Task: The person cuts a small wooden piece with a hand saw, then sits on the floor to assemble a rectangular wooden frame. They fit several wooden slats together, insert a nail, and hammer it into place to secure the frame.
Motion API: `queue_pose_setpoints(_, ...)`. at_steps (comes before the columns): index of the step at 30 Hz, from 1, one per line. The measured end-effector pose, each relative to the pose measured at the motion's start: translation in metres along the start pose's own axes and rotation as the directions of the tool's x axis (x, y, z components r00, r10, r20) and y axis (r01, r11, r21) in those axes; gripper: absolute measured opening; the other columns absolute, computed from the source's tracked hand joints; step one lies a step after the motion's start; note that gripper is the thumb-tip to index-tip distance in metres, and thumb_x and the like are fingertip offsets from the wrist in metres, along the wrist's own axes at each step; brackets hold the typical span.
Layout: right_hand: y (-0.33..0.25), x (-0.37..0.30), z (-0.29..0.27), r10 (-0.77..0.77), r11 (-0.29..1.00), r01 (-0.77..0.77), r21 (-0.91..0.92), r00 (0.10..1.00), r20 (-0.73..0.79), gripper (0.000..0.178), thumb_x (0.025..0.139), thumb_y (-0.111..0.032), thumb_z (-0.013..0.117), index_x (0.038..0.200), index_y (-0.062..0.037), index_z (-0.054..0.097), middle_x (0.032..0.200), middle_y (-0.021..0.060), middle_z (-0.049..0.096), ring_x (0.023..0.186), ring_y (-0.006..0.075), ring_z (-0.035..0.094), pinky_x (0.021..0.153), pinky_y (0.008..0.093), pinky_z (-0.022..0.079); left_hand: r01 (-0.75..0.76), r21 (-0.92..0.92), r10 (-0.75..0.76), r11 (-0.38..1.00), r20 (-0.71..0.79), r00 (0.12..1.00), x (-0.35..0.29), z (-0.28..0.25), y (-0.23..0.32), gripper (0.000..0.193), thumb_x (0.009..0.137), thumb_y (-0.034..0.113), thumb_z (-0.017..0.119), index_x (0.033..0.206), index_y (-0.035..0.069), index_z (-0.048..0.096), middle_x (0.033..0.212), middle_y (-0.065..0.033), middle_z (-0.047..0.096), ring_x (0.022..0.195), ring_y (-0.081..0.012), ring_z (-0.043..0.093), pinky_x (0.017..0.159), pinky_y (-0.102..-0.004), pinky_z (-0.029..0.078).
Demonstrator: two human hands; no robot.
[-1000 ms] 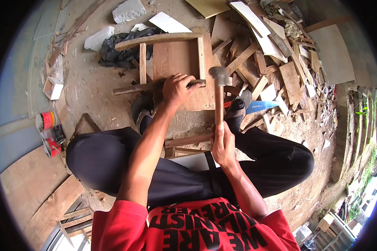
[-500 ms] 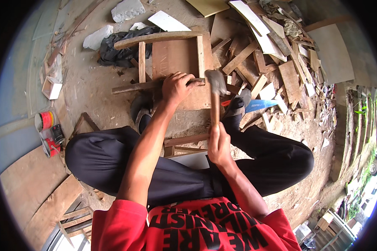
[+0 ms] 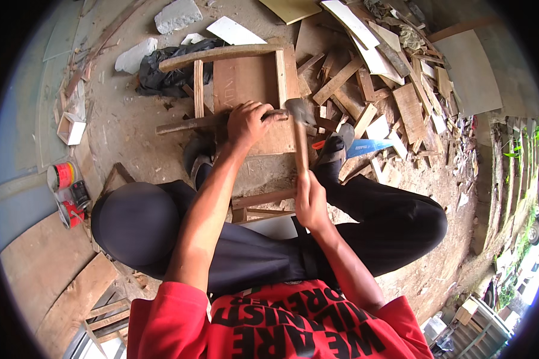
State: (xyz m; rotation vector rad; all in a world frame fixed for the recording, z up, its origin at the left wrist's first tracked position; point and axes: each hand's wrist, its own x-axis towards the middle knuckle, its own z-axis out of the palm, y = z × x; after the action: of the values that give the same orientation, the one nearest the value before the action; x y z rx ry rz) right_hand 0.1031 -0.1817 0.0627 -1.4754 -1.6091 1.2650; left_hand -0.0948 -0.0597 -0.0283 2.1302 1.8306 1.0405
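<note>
My right hand (image 3: 311, 200) is wrapped round the wooden handle of a hammer (image 3: 302, 146). The dark metal head is close to the right end of the near rail of a wooden frame (image 3: 199, 90). My left hand (image 3: 247, 124) grips that near rail (image 3: 188, 125) from above, its thumb lying toward the right end. Two short pieces join this rail to a longer far rail (image 3: 221, 52). Beneath the frame lies a brown plywood board (image 3: 245, 84). Whether a nail stands under the hammer head is too small to tell.
Wood offcuts (image 3: 410, 110) are heaped at the right, with a blue-bladed handsaw (image 3: 368, 147) beside my right foot. A black plastic bag (image 3: 156, 75) and pale broken blocks (image 3: 178, 16) lie at the far left. Red cans (image 3: 63, 176) stand by the left wall.
The hammer head has tipped slightly to the left, toward the rail's end, and my right hand has shifted a little the same way. My left hand keeps its grip on the rail.
</note>
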Motion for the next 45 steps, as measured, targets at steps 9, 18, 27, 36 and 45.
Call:
queue_pose_setpoints(9, 0.007, -0.001, 0.002, 0.045, 0.999, -0.046, 0.02, 0.998, 0.047, 0.048, 0.106, -0.042, 0.03, 0.088, -0.0017, 0.049, 0.061, -0.0019, 0.042, 0.052, 0.0053, 0.04, 0.046, 0.0231, 0.032, 0.002, -0.021, -0.002, 1.0, -0.003, 1.0, -0.001, -0.003, 0.002, 0.025, 0.075, 0.03, 0.077, 0.088, 0.01, 0.07, 0.082, -0.0062, 0.068, 0.08, -0.0274, 0.066, 0.072, -0.0377, 0.051)
queue_pose_setpoints(18, -0.001, 0.001, 0.002, 0.089, 0.993, -0.092, 0.076, 0.995, 0.043, 0.047, 0.106, -0.043, 0.033, 0.089, -0.0029, 0.05, 0.06, -0.0024, 0.042, 0.051, 0.0047, 0.039, 0.044, 0.0237, 0.031, -0.01, -0.045, 0.01, 0.999, -0.003, 1.0, -0.001, -0.007, 0.0, 0.028, 0.078, 0.033, 0.076, 0.088, 0.009, 0.069, 0.08, -0.0074, 0.067, 0.079, -0.0287, 0.066, 0.071, -0.0376, 0.051)
queue_pose_setpoints(27, -0.002, 0.011, -0.001, 0.149, 0.977, -0.135, 0.163, 0.985, -0.082, 0.034, 0.105, -0.035, 0.044, 0.097, -0.0028, 0.052, 0.061, 0.0017, 0.045, 0.05, 0.0098, 0.043, 0.046, 0.0265, 0.036, -0.091, 0.024, 0.088, 0.996, 0.097, 0.991, -0.004, 0.001, -0.004, 0.034, 0.08, 0.026, 0.076, 0.107, 0.007, 0.068, 0.099, -0.0095, 0.069, 0.094, -0.0274, 0.064, 0.084, -0.0384, 0.05)
queue_pose_setpoints(36, -0.019, 0.017, -0.014, -0.093, 0.98, 0.066, -0.187, 0.986, -0.14, 0.031, 0.104, -0.026, 0.046, 0.11, 0.0036, 0.05, 0.065, 0.0143, 0.055, 0.054, 0.0274, 0.059, 0.052, 0.0365, 0.045, 0.041, 0.026, -0.044, 0.999, 0.135, 0.99, 0.017, 0.002, 0.004, 0.035, 0.079, 0.025, 0.077, 0.107, 0.006, 0.068, 0.104, -0.007, 0.066, 0.101, -0.0261, 0.061, 0.09, -0.0408, 0.045)
queue_pose_setpoints(45, -0.01, 0.015, -0.011, 0.166, 0.962, -0.174, -0.208, 0.984, -0.057, 0.028, 0.104, -0.025, 0.045, 0.101, 0.002, 0.049, 0.06, 0.0188, 0.054, 0.05, 0.0323, 0.057, 0.048, 0.0403, 0.042, 0.018, 0.08, -0.026, 0.997, 0.105, 0.994, 0.014, -0.003, 0.003, 0.035, 0.078, 0.026, 0.077, 0.106, 0.007, 0.07, 0.098, -0.0052, 0.065, 0.097, -0.0247, 0.061, 0.086, -0.0398, 0.045)
